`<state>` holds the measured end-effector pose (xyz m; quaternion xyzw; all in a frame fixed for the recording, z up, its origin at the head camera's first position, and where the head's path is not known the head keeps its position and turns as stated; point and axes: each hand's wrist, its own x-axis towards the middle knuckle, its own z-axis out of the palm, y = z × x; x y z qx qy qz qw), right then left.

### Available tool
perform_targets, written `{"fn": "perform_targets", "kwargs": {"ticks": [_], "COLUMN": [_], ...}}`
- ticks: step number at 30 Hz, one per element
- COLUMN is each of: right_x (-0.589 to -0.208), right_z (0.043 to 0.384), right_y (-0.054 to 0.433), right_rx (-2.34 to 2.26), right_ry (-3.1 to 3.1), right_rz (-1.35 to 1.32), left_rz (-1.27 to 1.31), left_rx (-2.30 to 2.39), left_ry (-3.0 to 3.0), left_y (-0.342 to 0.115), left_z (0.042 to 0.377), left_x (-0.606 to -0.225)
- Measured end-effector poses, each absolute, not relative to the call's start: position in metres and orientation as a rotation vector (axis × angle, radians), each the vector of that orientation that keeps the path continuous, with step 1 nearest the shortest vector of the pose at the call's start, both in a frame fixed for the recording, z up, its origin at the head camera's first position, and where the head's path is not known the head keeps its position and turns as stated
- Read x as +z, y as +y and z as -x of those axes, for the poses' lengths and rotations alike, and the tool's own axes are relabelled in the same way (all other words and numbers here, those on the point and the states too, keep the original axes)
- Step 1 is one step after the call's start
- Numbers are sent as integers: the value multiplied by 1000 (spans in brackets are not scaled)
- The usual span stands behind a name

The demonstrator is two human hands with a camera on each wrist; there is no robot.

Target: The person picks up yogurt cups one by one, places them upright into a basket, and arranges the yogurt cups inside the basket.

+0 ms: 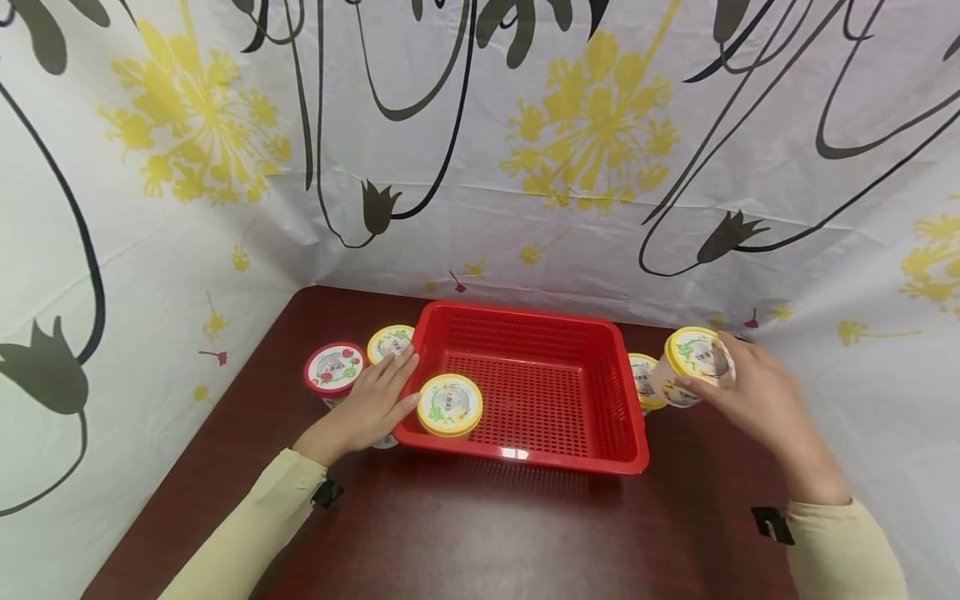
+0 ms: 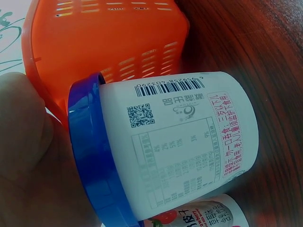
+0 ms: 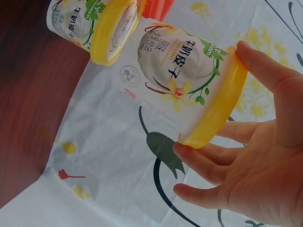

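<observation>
My right hand (image 1: 765, 404) grips a white tub with a yellow lid (image 1: 701, 357) by the lid's rim, thumb on one side and fingers on the other. The tub is held up to the right of the red plastic basket (image 1: 517, 467). Another yellow-lidded tub (image 1: 643, 379) stands against the basket's right side. My left hand (image 1: 367, 408), fingers extended, rests at the basket's left rim. Below it, a blue-lidded white tub (image 2: 180, 142) shows in the left wrist view, mostly hidden from the head view. One yellow-lidded tub (image 1: 450, 404) sits in the basket's near left corner.
Left of the basket stand a red-lidded tub (image 1: 335, 368) and a yellow-lidded tub (image 1: 390, 340). The dark red-brown table (image 1: 480, 542) meets patterned white cloth (image 1: 465, 167) at the back and sides.
</observation>
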<state>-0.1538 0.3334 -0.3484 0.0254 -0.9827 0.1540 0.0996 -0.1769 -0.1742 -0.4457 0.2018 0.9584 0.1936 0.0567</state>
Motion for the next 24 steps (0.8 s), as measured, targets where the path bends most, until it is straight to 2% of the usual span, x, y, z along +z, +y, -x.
{"fn": "perform_targets", "kwargs": {"ticks": [24], "right_x": [-349], "right_z": [156], "right_y": [312], "right_rx": [512], "right_ry": [-2865], "right_rz": [-105], "left_rz": [-625], "left_rx": [574], "left_ry": [2904], "left_y": [-174], "left_z": [177], "left_x": [-445]}}
